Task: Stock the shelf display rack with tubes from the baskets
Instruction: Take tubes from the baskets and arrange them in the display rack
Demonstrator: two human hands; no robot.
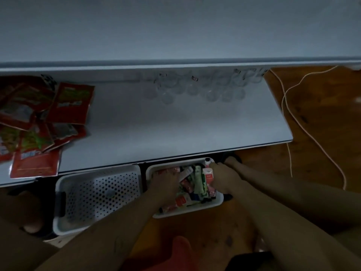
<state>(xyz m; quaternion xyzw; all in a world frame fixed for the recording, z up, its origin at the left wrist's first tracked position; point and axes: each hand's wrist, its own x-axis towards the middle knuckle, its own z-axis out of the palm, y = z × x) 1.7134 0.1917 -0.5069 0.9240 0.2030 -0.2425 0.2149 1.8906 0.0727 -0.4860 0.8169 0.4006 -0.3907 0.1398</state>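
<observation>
Two white baskets sit side by side on the wooden floor (316, 122), just under the shelf's front edge. The right basket (219, 200) is heaped with tubes (198, 179) in red, green and white, lying crosswise over one another and reaching its rim. The perforated left basket (101, 194) shows mostly its bare dotted floor; whether anything lies in it is too dim to tell.

Past the baskets, the lower shelf (175, 124) of the white display rack carries a loose pile of red packets (39, 122) at its front left corner. A cluster of clear round cups (195, 89) stands along its back edge. A second, upper shelf (175, 30) runs across above that. A thin white cable (298, 122) trails over the floor past the lower shelf's right edge.

Both forearms reach down into the right basket. The left hand (166, 182) lies palm down on the tubes by the basket's left wall, and how its fingers lie is lost in the dark. The right hand (222, 178) is by the right wall, fingers curled round a white tube (208, 175) with a red label, held upright.
</observation>
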